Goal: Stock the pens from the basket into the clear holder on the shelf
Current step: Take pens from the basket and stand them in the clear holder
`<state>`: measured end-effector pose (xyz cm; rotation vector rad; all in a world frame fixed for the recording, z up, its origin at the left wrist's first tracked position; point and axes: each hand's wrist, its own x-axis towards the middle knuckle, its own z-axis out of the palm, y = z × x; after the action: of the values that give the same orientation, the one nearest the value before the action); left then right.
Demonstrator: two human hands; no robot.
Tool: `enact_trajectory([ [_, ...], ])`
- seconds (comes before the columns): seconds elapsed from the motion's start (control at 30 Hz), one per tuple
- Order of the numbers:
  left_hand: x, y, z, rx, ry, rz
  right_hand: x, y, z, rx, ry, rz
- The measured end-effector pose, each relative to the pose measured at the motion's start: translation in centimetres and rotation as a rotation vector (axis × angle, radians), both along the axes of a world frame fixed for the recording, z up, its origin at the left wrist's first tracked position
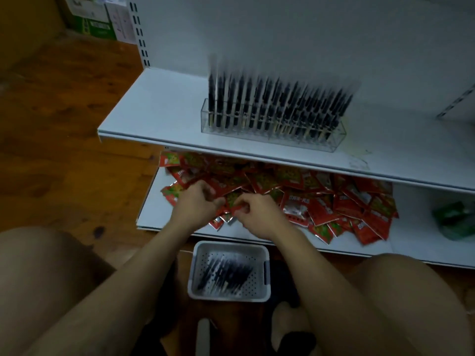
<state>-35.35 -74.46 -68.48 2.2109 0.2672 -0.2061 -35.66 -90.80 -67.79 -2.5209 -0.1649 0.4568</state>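
Note:
A clear holder (331,140) stands on the white upper shelf (159,111), packed with several upright black pens (277,106). On the floor between my knees sits a white perforated basket (231,246) with several black pens (226,274) lying in it. My left hand (196,202) and my right hand (253,211) are close together above the basket, over the lower shelf, fingers curled. Both seem to pinch something small between them; the blur hides what it is.
A heap of red snack packets (321,196) covers the lower shelf (154,211). A green object (455,219) lies at its right end. Cardboard boxes (97,19) stand at the back left on the wooden floor (64,124). My knees flank the basket.

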Motion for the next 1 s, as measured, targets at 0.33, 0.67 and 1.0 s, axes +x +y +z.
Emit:
enact_trajectory([
  [0.33,-6.2,1.1,-14.6,-0.174,0.544,0.258,-5.2,1.1,-14.1,-0.017,0.567,-0.121],
  [0.67,-4.2,3.0,-19.5,-0.286,0.656,0.435,-4.6,5.5,-23.2,0.017,0.840,-0.046],
  [1.0,-5.2,4.4,-23.4,-0.169,0.721,0.330,-1.6,9.6,-29.5,-0.205,0.848,-0.072],
])
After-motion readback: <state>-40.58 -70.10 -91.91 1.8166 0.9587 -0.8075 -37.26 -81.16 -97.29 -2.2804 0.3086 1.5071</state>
